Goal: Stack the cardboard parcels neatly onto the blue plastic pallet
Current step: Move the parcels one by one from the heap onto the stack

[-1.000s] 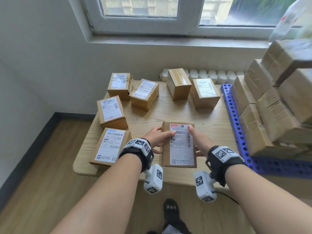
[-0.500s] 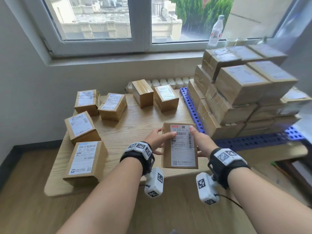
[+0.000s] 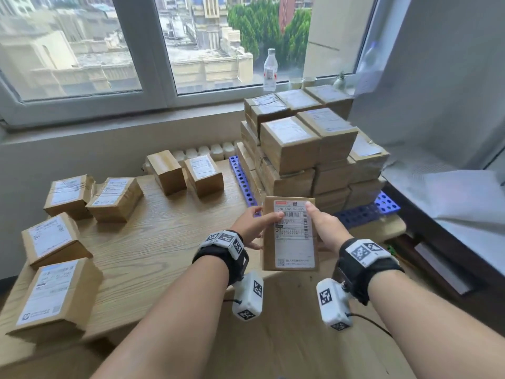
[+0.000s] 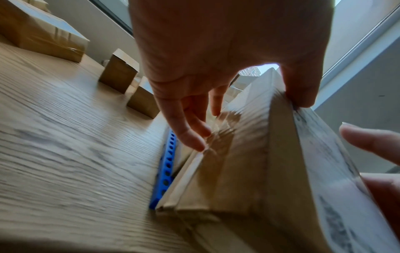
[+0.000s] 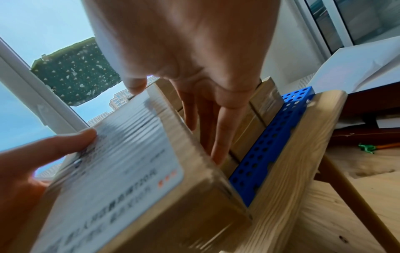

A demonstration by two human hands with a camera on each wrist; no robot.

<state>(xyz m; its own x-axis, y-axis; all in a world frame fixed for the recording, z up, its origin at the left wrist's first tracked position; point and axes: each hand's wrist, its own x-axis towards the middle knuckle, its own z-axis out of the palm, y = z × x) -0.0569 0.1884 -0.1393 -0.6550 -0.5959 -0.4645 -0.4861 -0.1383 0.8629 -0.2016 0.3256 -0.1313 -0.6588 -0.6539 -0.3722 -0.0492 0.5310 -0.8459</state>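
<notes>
I hold one labelled cardboard parcel [image 3: 289, 233] label-up, clear of the wooden table [image 3: 153, 242]; my left hand [image 3: 252, 227] grips its left side, thumb on the label; my right hand [image 3: 325, 228] grips the right side, thumb on top, fingers underneath; the blue plastic pallet [image 3: 388, 204] with the parcel stack [image 3: 308, 151] sits at 1 o'clock; to do this well I judge: keep it level, lift above the top tier, set it flush with stack edges, release only once it is seated; count: six loose parcels [image 3: 116, 198] on the table from 9 to 12 o'clock, one in hand, one pallet; stacked parcels too hidden to count.
</notes>
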